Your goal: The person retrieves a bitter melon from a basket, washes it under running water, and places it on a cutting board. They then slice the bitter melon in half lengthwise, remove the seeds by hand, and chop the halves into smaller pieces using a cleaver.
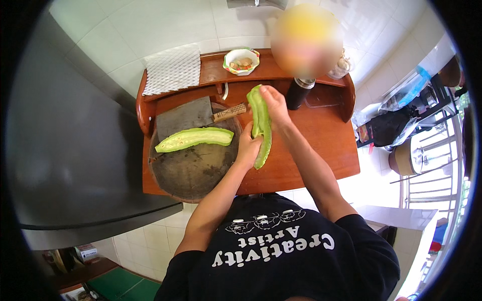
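Both hands hold one bitter melon half (265, 141), hollowed along its length, over the wooden desk to the right of the board. My left hand (250, 146) grips its lower middle, and my right hand (275, 105) holds its upper end. Another bitter melon half (196, 139) lies cut side up, its seeds and pith showing, on the round wooden chopping board (192, 173). Behind that half, a cleaver (184, 116) rests flat on the board, its wooden handle pointing right towards my hands.
On the raised shelf stand a patterned bowl (241, 62) with food pieces, white foam netting (172, 71) and a jar (341, 67). A dark flask (298, 94) is just beyond my right hand. A grey refrigerator (79, 131) borders the desk's left side. One round area is blurred.
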The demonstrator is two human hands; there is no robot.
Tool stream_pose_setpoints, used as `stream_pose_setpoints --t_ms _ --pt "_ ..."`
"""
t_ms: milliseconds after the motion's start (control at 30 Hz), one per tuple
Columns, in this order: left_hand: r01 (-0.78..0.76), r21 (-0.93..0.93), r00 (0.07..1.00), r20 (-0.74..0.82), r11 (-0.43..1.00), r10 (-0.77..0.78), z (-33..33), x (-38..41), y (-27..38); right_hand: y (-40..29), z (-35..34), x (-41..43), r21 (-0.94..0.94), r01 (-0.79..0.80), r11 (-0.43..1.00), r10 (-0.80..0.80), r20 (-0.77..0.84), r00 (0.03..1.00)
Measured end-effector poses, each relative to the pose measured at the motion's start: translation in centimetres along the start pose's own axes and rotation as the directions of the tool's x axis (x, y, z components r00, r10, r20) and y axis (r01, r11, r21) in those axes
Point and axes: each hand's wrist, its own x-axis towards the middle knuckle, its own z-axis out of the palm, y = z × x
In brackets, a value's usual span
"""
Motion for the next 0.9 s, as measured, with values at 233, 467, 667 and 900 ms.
stream_pose_setpoints --t_ms 233,467,667,900 --pt "0.343 -0.259 0.929 -0.045 0.903 -0.366 -0.8 0.4 0.6 -0.1 -0.6 1.8 0.031 -0.068 0.997 0.062 0.167 0.984" --pt "-0.120 0.138 0.992 -0.013 0.983 0.123 -2.5 0.6 3.4 -1.5 2.6 1.5 0.122 -0.111 0.986 0.069 0.302 0.951" --pt "-0.095 0.430 0.979 -0.121 0.898 0.162 -2.9 0.3 3.2 0.1 4.5 0.7 -0.008 0.097 0.995 -0.094 0.195 0.976" --pt "-0.054 -0.298 0.973 -0.229 0.953 -0.016 -1.9 0.5 1.2 -0.7 5.4 -0.1 -0.063 0.185 0.981 -0.168 0.216 0.962"
